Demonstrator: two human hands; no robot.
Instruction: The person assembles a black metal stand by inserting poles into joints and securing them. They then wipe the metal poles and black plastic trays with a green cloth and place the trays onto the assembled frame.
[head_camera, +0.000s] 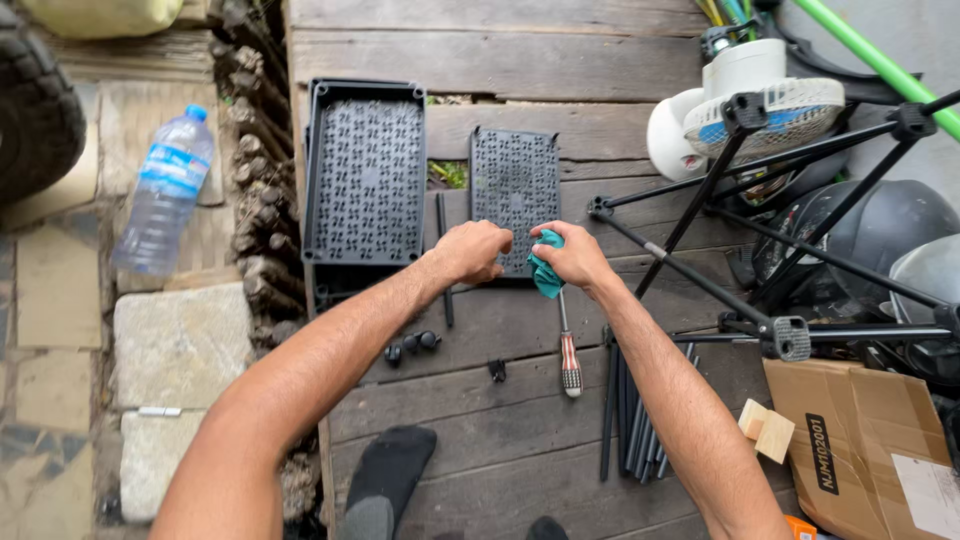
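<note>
Both hands met over the near end of a small black perforated panel (515, 195) lying flat on the wooden deck (520, 60). Left hand (472, 250) curled into a loose fist at the panel's near-left corner; grip closed, but whether anything sat inside it could not be told. Right hand (572, 255) pinched a teal cloth (545, 268) against the near-right corner, grip tight around the cloth. Panel's long axis ran near-to-far, stretching away from both hands; both were about equally close. Larger black tray (365, 175) just left of the panel, well apart from the hands. Screwdriver (567, 345) with striped handle lay just near of the right hand, pointing far. Black round caps (412, 345) near the left forearm. Bundle of dark rods (630, 420) right of the screwdriver. Water bottle (165, 190) far left.
</note>
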